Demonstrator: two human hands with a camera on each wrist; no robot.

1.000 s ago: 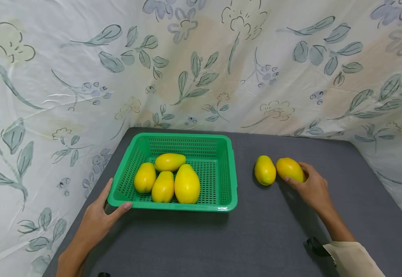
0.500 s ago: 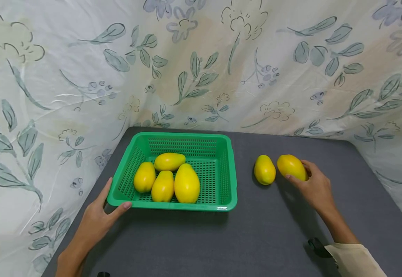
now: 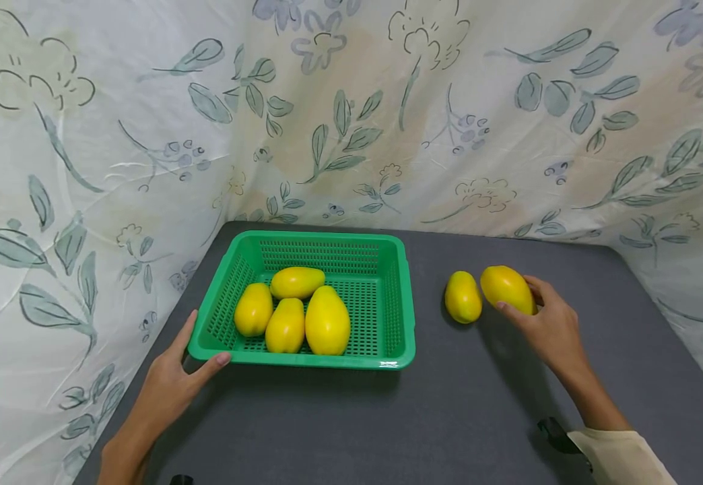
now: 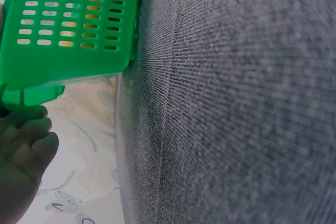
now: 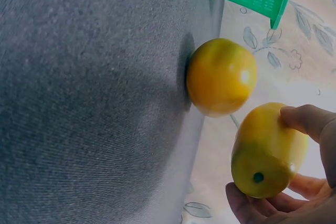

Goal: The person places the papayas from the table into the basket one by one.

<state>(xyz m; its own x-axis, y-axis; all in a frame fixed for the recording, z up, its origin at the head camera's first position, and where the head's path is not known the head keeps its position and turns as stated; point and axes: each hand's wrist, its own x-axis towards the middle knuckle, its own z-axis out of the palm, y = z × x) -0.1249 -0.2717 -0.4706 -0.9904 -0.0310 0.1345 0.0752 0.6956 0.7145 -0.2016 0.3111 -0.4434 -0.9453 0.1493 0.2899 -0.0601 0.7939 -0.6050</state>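
Note:
A green plastic basket (image 3: pixel 388 357) stands on the dark grey cloth at left centre, with several smooth yellow oval fruits (image 3: pixel 327 322) inside it. My left hand (image 3: pixel 170 384) grips its near left corner, thumb on the front rim and fingers along the left side. In the left wrist view the fingers (image 4: pixel 31 135) show just past the basket wall (image 4: pixel 105 56). My right hand (image 3: pixel 548 327) holds a yellow oval fruit (image 5: pixel 268 150) between thumb and fingers, raised off the cloth. Next to it, another yellow fruit (image 3: pixel 463 298) rests on the cloth, right of the basket.
The dark grey cloth (image 3: pixel 351 424) covers the table, and its far edge lies close behind the basket. A floral curtain (image 3: pixel 351 135) hangs behind the table and along its left side.
The right hand has lifted its fruit slightly; the fruit now sits a little higher in the head view. The left hand, the basket and the other fruits have stayed put.

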